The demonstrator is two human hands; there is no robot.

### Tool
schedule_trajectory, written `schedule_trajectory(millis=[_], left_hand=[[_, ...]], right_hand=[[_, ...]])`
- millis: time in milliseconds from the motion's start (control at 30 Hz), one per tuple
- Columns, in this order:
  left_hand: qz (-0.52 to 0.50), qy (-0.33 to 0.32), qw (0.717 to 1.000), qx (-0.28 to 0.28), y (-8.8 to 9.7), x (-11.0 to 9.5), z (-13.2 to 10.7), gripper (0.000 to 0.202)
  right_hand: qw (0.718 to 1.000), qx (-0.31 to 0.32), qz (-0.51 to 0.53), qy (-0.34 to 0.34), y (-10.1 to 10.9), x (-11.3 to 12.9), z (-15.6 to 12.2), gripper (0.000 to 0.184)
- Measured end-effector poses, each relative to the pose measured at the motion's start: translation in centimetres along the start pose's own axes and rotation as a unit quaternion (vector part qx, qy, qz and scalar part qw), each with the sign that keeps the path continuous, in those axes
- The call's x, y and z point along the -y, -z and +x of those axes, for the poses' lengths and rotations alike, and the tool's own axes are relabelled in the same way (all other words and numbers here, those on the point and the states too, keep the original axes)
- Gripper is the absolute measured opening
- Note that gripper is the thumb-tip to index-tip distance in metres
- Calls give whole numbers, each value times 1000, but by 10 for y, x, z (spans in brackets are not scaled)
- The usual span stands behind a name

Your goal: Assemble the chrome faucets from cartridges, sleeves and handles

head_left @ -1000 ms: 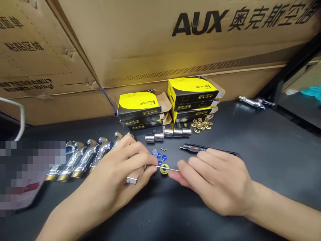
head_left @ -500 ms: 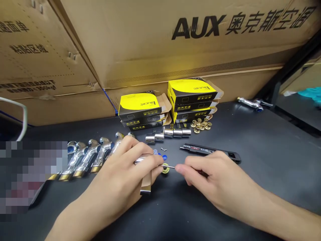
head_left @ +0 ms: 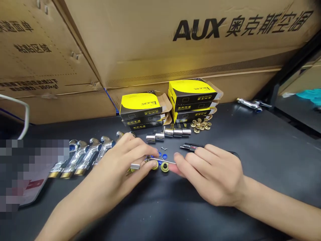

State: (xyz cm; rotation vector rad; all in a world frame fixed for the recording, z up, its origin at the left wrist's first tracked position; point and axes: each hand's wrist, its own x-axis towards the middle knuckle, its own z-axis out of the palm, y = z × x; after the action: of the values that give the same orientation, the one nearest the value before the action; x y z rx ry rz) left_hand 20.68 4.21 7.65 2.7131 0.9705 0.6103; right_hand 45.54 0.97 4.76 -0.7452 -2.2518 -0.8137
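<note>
My left hand (head_left: pixel 120 170) is closed around a chrome faucet part (head_left: pixel 135 166) whose end sticks out under my fingers. My right hand (head_left: pixel 210 175) pinches a thin screwdriver (head_left: pixel 164 161); its shaft points left toward the part in my left hand. Two yellow-and-black round pieces (head_left: pixel 160 166) lie on the black table (head_left: pixel 263 157) just below the shaft. Small blue caps (head_left: pixel 162 155) and tiny screws (head_left: pixel 163 148) sit just behind them.
A row of chrome faucet bodies (head_left: pixel 82 155) lies at the left. Chrome sleeves (head_left: pixel 169 133), brass fittings (head_left: pixel 202 124) and two stacks of yellow boxes (head_left: pixel 170 103) stand behind. A black pen-like tool (head_left: pixel 195 147) lies behind my right hand. Large cardboard cartons (head_left: pixel 150 43) wall the back.
My left hand turned the chrome part from hanging downward to lying flat and low. A second yellow round piece now shows beside the first. My right hand shifted slightly left.
</note>
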Motion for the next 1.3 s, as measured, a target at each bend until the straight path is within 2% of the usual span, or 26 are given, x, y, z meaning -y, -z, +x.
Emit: schedule_trajectory(millis=[167, 267, 433, 667, 767, 900, 967, 1100, 1300], left_hand=[[-7, 16, 999, -34, 1, 1, -1, 18], [-24, 34, 999, -30, 0, 3, -1, 16], [-36, 65, 997, -19, -1, 4, 1, 16], [-23, 62, 998, -24, -5, 0, 5, 16], [6, 60, 997, -42, -10, -1, 7, 14], [37, 43, 997, -51, -18, -2, 6, 10], [40, 49, 996, -61, -20, -2, 5, 15], [35, 79, 993, -77, -23, -2, 1, 33], [51, 75, 993, -69, -26, 0, 0, 37]], right_hand=[[998, 9, 28, -47, 1, 3, 7, 13], [998, 7, 30, -60, 3, 6, 10, 14], [996, 39, 4, -82, 2, 6, 14, 18], [994, 50, -3, -97, -4, 5, 13, 22], [982, 103, 36, -153, -5, 7, 15, 27], [948, 199, 125, -213, -6, 7, 18, 17], [938, 218, 151, -225, -7, 7, 18, 16], [953, 177, 114, -219, -8, 8, 17, 14], [972, 139, 40, -183, -10, 14, 14, 11]])
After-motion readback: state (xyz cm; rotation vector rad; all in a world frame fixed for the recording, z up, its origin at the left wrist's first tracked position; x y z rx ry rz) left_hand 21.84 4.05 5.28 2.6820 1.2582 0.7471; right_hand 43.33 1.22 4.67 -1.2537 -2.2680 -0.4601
